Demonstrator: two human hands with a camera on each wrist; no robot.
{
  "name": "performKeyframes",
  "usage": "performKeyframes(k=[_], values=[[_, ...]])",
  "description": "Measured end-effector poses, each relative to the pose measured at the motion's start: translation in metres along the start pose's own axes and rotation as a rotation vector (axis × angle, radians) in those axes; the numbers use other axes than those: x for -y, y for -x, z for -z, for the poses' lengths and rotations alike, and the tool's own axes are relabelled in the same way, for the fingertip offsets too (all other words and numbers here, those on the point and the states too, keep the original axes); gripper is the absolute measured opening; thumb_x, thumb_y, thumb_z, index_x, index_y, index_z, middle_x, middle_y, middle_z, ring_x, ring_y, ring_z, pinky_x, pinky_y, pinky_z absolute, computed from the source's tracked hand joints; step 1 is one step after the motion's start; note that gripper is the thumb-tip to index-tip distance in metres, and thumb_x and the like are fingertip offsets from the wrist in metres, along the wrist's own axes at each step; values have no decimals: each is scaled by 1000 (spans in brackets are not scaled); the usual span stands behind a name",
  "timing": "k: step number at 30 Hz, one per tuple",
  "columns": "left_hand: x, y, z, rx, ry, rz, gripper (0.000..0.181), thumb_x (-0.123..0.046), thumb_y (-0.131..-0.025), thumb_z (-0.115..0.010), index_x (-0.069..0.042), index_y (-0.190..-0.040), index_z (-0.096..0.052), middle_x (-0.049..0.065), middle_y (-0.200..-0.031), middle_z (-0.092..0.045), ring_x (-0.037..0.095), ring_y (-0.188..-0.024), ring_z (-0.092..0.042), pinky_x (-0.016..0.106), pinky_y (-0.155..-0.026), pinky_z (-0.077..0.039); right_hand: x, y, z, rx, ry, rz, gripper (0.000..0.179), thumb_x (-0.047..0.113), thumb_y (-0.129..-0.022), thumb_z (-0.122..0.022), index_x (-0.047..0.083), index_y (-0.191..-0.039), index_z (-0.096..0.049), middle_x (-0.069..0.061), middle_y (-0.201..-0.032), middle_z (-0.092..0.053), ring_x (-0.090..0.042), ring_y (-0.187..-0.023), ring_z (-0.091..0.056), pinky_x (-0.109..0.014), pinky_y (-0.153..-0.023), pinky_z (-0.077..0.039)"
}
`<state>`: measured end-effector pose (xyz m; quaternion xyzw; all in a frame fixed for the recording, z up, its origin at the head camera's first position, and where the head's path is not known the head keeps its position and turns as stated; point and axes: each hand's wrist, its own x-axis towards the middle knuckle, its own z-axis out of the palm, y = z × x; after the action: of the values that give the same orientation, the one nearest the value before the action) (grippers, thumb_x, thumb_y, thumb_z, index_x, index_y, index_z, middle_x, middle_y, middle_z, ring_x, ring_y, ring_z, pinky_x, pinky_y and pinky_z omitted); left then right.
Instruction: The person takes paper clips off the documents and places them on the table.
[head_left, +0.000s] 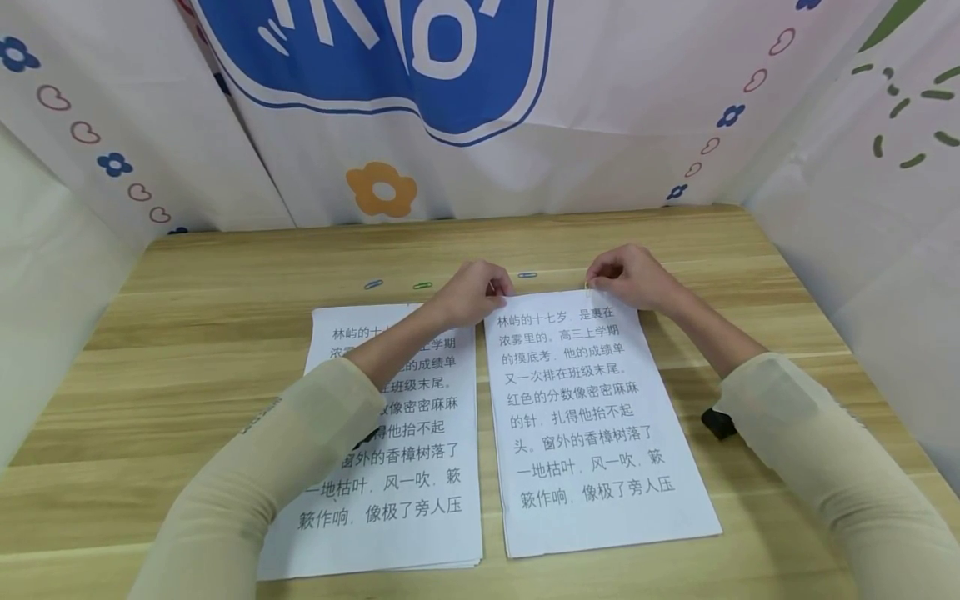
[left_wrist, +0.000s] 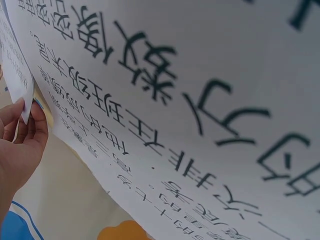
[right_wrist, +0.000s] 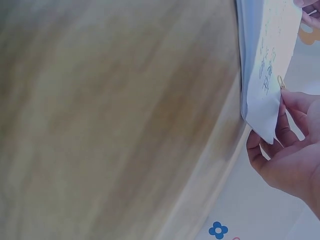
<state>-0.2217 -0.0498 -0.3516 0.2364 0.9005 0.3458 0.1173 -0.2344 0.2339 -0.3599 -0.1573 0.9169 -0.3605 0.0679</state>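
Note:
Two stacks of printed paper lie side by side, the left stack (head_left: 420, 533) partly covered by my left forearm and the right stack (head_left: 600, 529) in full length. My left hand (head_left: 476, 292) pinches the top left corner of the right stack between thumb and fingers, as the left wrist view also shows. At that stack's top edge, towards its right corner, my right hand (head_left: 632, 273) pinches a yellow paper clip (right_wrist: 281, 81). The clip sits at the paper's edge; how far it is on cannot be told. In the right wrist view, the corner is slightly lifted.
Behind the stacks lie a blue paper clip (head_left: 373, 284), a green paper clip (head_left: 423, 286) and another blue clip (head_left: 527, 275). A printed cloth (head_left: 615, 158) hangs at the back edge of the wooden table (head_left: 225, 267). A black object (head_left: 718, 422) shows by the right sleeve.

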Motion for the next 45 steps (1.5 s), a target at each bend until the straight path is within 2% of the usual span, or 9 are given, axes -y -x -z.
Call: performKeyframes(k=[45], values=[[0,-1,0,0,6,20,15,8,-96,-63,1,-106,-72,12,-99,-67,22,-92,-60,28,-82,-53,2,1,0,-27,5,-33,10,2,-98,-66,-2,-101,-75,-16,-97,-69,-25,-84,-55,-27,-70,-44]])
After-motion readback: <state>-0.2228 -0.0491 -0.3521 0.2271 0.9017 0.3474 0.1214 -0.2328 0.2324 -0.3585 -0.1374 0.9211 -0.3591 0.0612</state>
